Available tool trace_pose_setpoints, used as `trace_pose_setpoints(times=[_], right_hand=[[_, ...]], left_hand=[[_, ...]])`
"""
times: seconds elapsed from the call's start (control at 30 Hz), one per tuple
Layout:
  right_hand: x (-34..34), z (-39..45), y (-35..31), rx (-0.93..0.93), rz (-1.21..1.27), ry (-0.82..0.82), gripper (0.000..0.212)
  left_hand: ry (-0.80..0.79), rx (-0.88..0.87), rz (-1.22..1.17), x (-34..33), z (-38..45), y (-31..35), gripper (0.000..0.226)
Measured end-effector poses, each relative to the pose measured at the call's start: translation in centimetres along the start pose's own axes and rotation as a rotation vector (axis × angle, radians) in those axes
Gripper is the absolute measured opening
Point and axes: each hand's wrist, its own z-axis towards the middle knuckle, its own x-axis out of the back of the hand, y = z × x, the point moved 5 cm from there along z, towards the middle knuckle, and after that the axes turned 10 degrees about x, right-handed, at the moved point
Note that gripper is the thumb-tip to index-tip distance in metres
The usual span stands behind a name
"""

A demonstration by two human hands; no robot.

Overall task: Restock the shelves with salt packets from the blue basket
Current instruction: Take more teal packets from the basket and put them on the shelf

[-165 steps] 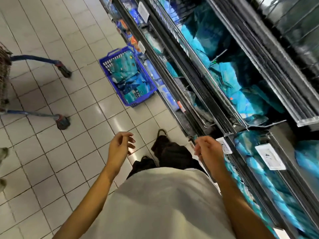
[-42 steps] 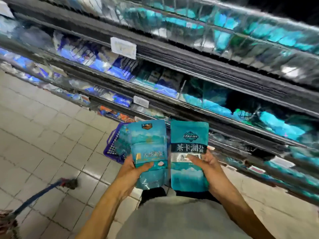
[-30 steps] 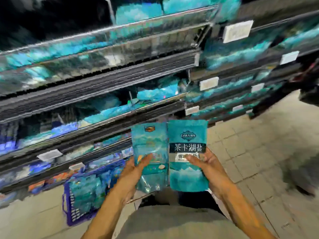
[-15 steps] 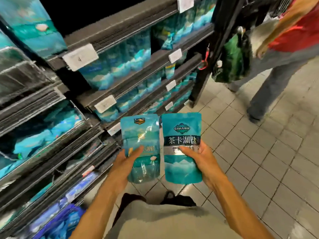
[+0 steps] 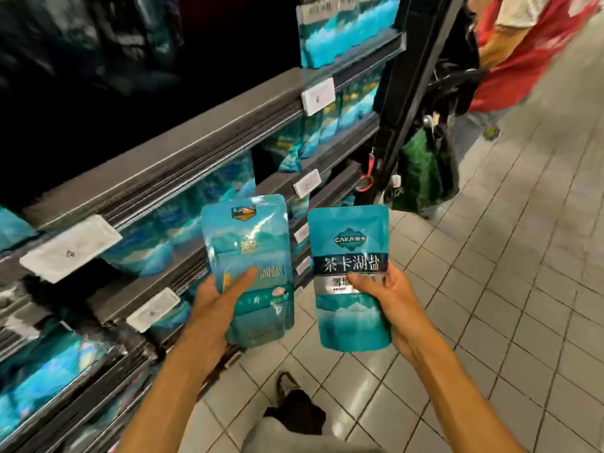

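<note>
A: Entry, left hand (image 5: 217, 305). It grips a glossy salt packet (image 5: 250, 273) upright by the lower half, thumb (image 5: 240, 278) laid across the front, the other fingers hidden behind the pouch.

B: And the right hand (image 5: 390, 308)?

A: It holds a second, matte salt packet (image 5: 351, 279) the same way, thumb (image 5: 361, 282) pressed on the silver band below the dark label strip, fingertips (image 5: 390, 278) curling round the far edge. Both hands are closed on their pouches.

B: Relation between the two packets?

A: Side by side, apart, a narrow gap between them. The matte one sits just right of the left hand's grip and slightly lower.

B: Shelves (image 5: 183, 152)?

A: Left of and beyond the left hand's grip, running up and away. Teal pouches (image 5: 336, 34) stand in rows on several levels, with white price tags (image 5: 70, 248) clipped to the front edges. The glossy packet overlaps the shelf fronts in view; contact cannot be told.

B: Anything else?

A: A tiled floor (image 5: 510, 289) below and right of the right hand's grip. A second person in red (image 5: 536, 50) well beyond it, beside a green bag (image 5: 421, 168) hanging at the shelf end.
</note>
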Motion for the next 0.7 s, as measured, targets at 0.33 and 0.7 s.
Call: trace_pose_setpoints(times=[0.33, 0.7], right_hand=[[-5.3, 16.6, -10.7, 0.274, -0.035, -0.128, 0.038], [-12.3, 33.7, -20.1, 0.495, -0.120, -0.276, 0.029]], left_hand=[[-0.056, -0.180, 0.008, -4.5, 6.3, 15.0, 0.035], [0.003, -0.291, -0.064, -9.8, 12.2, 25.6, 0.031]])
